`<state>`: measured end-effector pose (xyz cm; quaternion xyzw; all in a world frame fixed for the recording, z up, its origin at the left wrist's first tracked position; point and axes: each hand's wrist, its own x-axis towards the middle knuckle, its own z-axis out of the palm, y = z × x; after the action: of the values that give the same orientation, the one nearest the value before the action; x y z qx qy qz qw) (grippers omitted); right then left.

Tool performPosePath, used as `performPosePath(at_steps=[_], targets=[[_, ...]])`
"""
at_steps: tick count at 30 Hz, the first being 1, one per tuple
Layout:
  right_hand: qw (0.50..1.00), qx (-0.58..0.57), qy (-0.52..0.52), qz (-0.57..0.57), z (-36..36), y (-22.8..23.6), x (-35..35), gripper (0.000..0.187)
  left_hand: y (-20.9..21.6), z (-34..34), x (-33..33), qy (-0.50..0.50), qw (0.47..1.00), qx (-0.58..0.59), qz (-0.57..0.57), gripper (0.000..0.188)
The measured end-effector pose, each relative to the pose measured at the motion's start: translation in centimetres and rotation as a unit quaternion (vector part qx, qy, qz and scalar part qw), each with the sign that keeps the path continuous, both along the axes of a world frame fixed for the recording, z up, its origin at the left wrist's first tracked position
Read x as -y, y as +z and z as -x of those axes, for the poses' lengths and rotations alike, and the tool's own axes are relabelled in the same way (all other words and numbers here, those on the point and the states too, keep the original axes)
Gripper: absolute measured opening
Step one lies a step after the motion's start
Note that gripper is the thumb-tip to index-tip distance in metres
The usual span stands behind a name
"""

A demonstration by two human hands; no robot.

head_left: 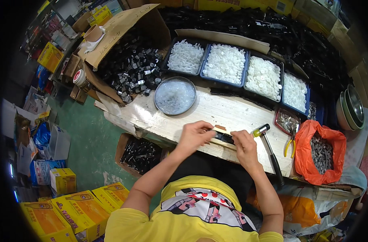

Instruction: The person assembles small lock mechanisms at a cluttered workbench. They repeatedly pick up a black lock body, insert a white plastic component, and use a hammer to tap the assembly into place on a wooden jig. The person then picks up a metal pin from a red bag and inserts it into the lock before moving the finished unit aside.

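Black part (224, 138): small, slim, at the near edge of the workbench (208, 103), center of frame, just right of middle. Probably light, stiff, smooth, maybe a bit slippery; looks like hard plastic, so likely not very fragile. Best hold: by both ends, middle left free.

Left hand (195, 137): fingers and thumb nearly together, pinching the part's left end. Right hand (245, 147): fingers curled in, on its right end; exact fingertip contact hidden.

Just right of it: hammer (274, 159), then yellow-handled pliers (288, 148).

Containers: round metal bowl (168, 113), upper middle, clear-whitish small pieces. Four trays (221, 81) in a row, top center to right, heaped with white plastic pieces. Dark red tray (288, 132), right, small metal pins. Orange-red bag (305, 161), far right, open, grey metal parts. Cardboard box (119, 34), upper left, black blocky pieces spilling out. Lower box (120, 148), below the bench left of center, black parts, too small to tell. Stacked bowls (340, 109), right edge, contents unclear.
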<state>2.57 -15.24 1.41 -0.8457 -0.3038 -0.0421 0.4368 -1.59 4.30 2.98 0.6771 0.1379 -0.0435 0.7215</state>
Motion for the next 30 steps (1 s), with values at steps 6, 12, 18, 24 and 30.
performPosePath(at_steps=[6, 12, 18, 24, 30], targets=[[0.999, 0.001, -0.011, -0.053, 0.1, -0.8, 0.3, 0.018, -1.5, -1.2, 3.2, 0.004, 0.922, 0.191, -0.337, 0.009], [0.998, 0.032, -0.007, -0.057, 0.0, -1.1, 0.3, 0.019, -2.7, -2.1, 0.8, -0.010, 0.998, -0.027, -0.051, 0.014], [0.998, -0.033, -0.001, -0.059, -0.2, -0.6, 0.6, 0.018, -2.8, -2.5, 0.6, -0.050, 0.992, -0.019, -0.111, 0.019], [0.987, 0.058, -0.149, 0.005, -4.6, 0.9, 5.7, 0.012, 0.6, -6.6, 0.4, -0.086, 0.905, 0.093, -0.406, 0.029], [0.902, 0.116, -0.295, 0.295, -9.4, 1.4, 12.4, 0.010, 1.2, -17.6, 0.9, 0.036, 0.842, 0.178, -0.507, 0.024]])
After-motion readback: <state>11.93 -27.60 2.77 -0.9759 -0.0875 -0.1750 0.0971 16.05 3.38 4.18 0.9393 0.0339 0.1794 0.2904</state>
